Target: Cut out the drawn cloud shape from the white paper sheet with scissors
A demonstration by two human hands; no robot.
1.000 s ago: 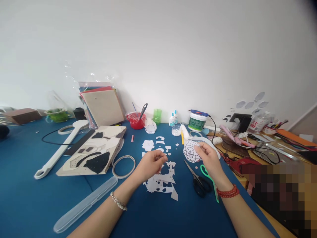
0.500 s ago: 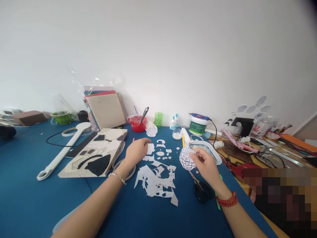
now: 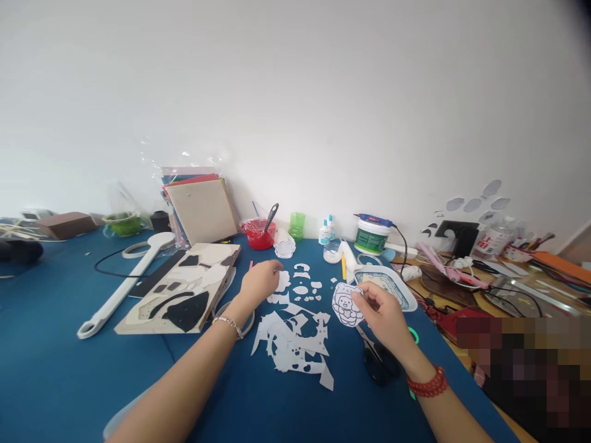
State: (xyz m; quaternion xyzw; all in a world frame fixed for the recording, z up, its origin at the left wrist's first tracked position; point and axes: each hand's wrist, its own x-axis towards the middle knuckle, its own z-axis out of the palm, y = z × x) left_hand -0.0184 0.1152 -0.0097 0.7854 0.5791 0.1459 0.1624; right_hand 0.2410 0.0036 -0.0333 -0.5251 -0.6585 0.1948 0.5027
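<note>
My right hand (image 3: 384, 313) pinches a round paper cutout (image 3: 345, 305) with a drawn cartoon figure, held upright just above the blue table. My left hand (image 3: 259, 282) reaches forward with curled fingers touching a small white paper cutout (image 3: 282, 280) on the table. Between the hands lie several small white paper pieces (image 3: 305, 287) and a pile of white paper scraps (image 3: 292, 341). Black-handled scissors (image 3: 376, 357) lie under my right wrist.
A foam board with dark shapes (image 3: 183, 296), a clear ring (image 3: 244, 317) and a long white paddle (image 3: 124, 283) lie left. A red bowl (image 3: 260, 235), green cup (image 3: 296, 225), glue bottles (image 3: 327, 232), white tub (image 3: 370, 234) and a tray (image 3: 385, 284) stand behind. Tools clutter the right side.
My left hand moved from the scrap pile forward to the small cutouts and stays there. My right hand lowered slightly with the round cutout.
</note>
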